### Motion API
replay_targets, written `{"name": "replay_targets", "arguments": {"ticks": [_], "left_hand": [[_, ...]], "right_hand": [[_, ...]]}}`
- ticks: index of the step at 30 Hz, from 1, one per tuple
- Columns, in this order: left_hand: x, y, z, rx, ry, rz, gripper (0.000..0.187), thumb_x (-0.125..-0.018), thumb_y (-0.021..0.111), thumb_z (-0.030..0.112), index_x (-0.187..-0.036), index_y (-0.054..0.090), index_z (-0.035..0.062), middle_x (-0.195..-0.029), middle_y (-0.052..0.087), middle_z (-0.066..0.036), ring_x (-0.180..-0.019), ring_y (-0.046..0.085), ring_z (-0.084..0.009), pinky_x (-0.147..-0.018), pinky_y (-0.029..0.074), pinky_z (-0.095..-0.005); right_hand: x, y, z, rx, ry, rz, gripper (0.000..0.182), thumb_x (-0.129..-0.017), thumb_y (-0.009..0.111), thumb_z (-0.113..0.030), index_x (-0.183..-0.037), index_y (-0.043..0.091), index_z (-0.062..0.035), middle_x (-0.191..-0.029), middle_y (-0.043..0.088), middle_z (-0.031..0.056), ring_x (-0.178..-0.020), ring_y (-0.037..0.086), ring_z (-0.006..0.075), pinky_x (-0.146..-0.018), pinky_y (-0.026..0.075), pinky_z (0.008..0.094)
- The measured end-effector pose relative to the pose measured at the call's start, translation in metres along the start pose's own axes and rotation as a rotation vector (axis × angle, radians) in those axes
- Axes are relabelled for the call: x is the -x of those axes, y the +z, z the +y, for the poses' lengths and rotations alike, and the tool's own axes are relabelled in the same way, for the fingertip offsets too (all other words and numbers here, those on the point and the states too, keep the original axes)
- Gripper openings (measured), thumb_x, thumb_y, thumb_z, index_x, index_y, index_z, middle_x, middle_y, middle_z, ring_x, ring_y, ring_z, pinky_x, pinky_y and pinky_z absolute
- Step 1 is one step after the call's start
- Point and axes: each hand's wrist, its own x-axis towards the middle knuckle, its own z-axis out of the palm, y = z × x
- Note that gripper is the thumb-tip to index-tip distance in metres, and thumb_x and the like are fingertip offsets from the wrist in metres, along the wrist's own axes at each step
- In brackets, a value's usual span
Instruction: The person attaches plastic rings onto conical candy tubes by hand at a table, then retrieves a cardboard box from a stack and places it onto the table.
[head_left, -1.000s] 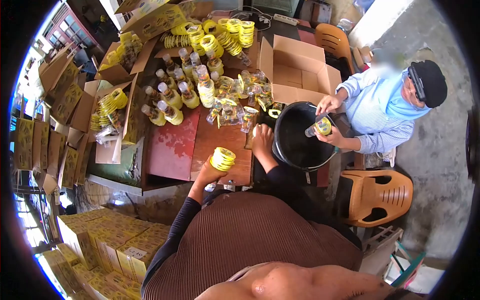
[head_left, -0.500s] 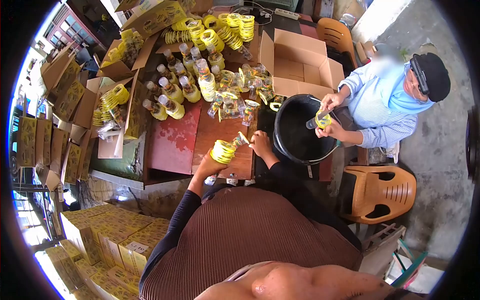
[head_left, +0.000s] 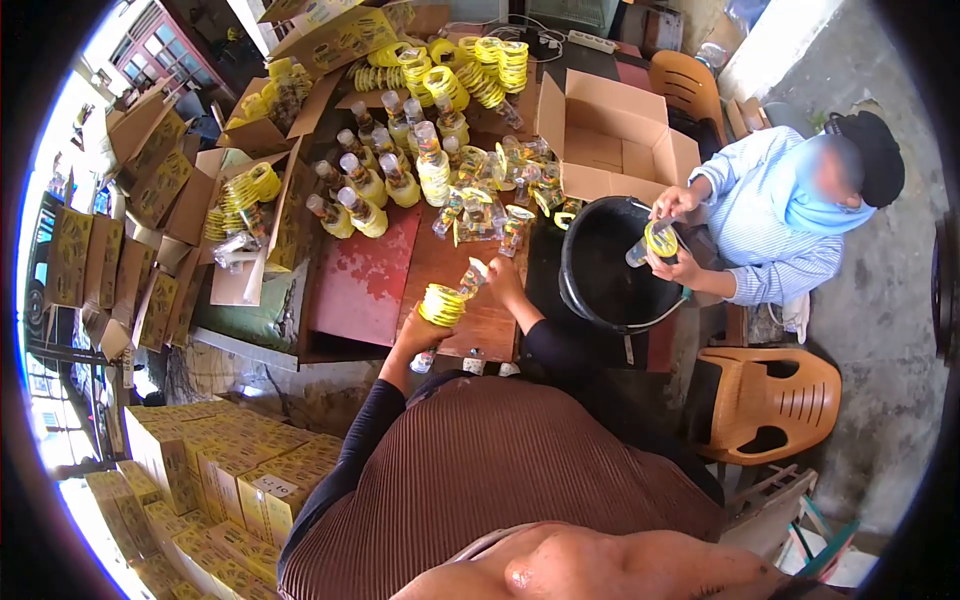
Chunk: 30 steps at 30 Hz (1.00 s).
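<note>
My left hand (head_left: 416,331) is wrapped round a stack of yellow rings (head_left: 442,304), with a clear plastic end showing below the fist. From the top of the stack a small clear container with a yellow tag (head_left: 473,277) slants up to the right. My right hand (head_left: 506,283) is closed at the tag end of that container; its fingertips are partly hidden. Just beyond it lie several similar small tagged containers (head_left: 514,229) in a loose pile. Several clear-topped bottles with yellow lower parts (head_left: 362,212) stand upright farther left.
A black bucket (head_left: 572,270) stands right of my hands, with an open carton (head_left: 625,140) behind it. Across the bucket a person (head_left: 775,215) holds a yellow-tagged container (head_left: 655,240). More yellow ring stacks (head_left: 445,85) lie at the back. Printed boxes (head_left: 225,460) are piled lower left.
My right hand has shifted slightly left and closer to the held stack. The view has moved a little, so the table items sit farther right. The other person's container has tilted.
</note>
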Motion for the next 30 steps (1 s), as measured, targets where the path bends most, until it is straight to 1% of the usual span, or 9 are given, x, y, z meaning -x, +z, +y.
{"name": "replay_targets", "arguments": {"ticks": [3,6,14,17,20,22,24,26,30], "left_hand": [[0.000,-0.003,-0.007,0.000,0.005,0.009,0.052,-0.059,0.079,0.012,-0.106,0.058,0.0013,-0.097,0.066,-0.007,-0.088,0.063,-0.0168,-0.081,0.051,-0.0326],[-0.007,-0.005,-0.013,-0.091,-0.103,-0.044,0.054,-0.059,0.078,0.011,-0.108,0.057,0.0009,-0.101,0.065,-0.009,-0.092,0.062,-0.0174,-0.083,0.050,-0.0326],[-0.008,0.025,0.053,-0.039,0.157,-0.111,0.059,-0.060,0.079,0.011,-0.112,0.054,0.0017,-0.106,0.062,-0.007,-0.098,0.059,-0.0172,-0.089,0.046,-0.0317],[-0.023,0.040,0.068,0.155,0.330,-0.263,0.063,-0.062,0.079,0.009,-0.117,0.051,0.0009,-0.109,0.062,-0.007,-0.101,0.058,-0.0148,-0.089,0.046,-0.0306],[-0.033,0.050,0.080,0.317,0.321,-0.346,0.065,-0.062,0.079,0.009,-0.120,0.050,0.0008,-0.108,0.063,-0.005,-0.098,0.059,-0.0138,-0.088,0.046,-0.0304],[-0.032,0.054,0.091,0.183,0.369,-0.351,0.065,-0.062,0.080,0.009,-0.120,0.049,0.0013,-0.107,0.063,-0.006,-0.097,0.059,-0.0142,-0.088,0.047,-0.0307],[-0.028,0.059,0.106,0.024,0.389,-0.391,0.070,-0.063,0.081,0.009,-0.124,0.047,0.0033,-0.113,0.061,-0.006,-0.100,0.059,-0.0148,-0.090,0.046,-0.0315],[-0.034,0.074,0.101,0.170,0.355,-0.467,0.073,-0.063,0.081,0.010,-0.126,0.046,0.0037,-0.114,0.061,-0.006,-0.102,0.058,-0.0157,-0.092,0.046,-0.0325],[-0.038,0.073,0.095,0.028,0.398,-0.431,0.072,-0.063,0.081,0.008,-0.126,0.046,0.0030,-0.114,0.061,-0.006,-0.104,0.058,-0.0149,-0.093,0.046,-0.0326]], "right_hand": [[-0.008,-0.045,-0.034,-0.195,-0.214,0.376,0.015,-0.078,0.064,-0.003,-0.087,0.053,-0.0015,-0.082,0.054,0.0157,-0.076,0.052,0.0329,-0.066,0.042,0.0405],[-0.002,-0.107,-0.074,-0.168,-0.213,0.424,0.015,-0.082,0.063,-0.004,-0.093,0.053,-0.0019,-0.090,0.056,0.0154,-0.083,0.054,0.0340,-0.071,0.044,0.0399],[0.025,-0.208,-0.109,-0.127,-0.234,0.267,0.016,-0.084,0.055,-0.001,-0.100,0.055,-0.0015,-0.095,0.056,0.0137,-0.093,0.053,0.0330,-0.080,0.045,0.0407],[0.039,-0.234,-0.113,-0.065,-0.247,0.353,0.015,-0.083,0.054,0.000,-0.098,0.055,-0.0018,-0.094,0.057,0.0128,-0.093,0.054,0.0326,-0.078,0.046,0.0404],[0.054,-0.258,-0.118,-0.007,-0.244,0.385,0.016,-0.081,0.055,0.003,-0.096,0.055,-0.0020,-0.093,0.057,0.0131,-0.092,0.055,0.0326,-0.078,0.046,0.0402],[0.066,-0.269,-0.120,0.014,-0.232,0.361,0.017,-0.079,0.056,0.004,-0.095,0.055,-0.0018,-0.093,0.057,0.0137,-0.091,0.055,0.0327,-0.078,0.047,0.0398],[0.073,-0.271,-0.122,0.000,-0.363,0.258,0.017,-0.077,0.058,0.003,-0.094,0.055,-0.0002,-0.090,0.057,0.0137,-0.090,0.056,0.0324,-0.078,0.047,0.0400],[0.081,-0.265,-0.127,-0.011,-0.344,0.198,0.011,-0.082,0.056,-0.001,-0.093,0.056,0.0010,-0.092,0.057,0.0152,-0.088,0.056,0.0334,-0.076,0.046,0.0399],[0.092,-0.270,-0.123,-0.026,-0.281,-0.019,0.027,-0.080,0.066,-0.009,-0.105,0.059,-0.0008,-0.102,0.059,0.0146,-0.098,0.057,0.0309,-0.084,0.046,0.0375]]}}
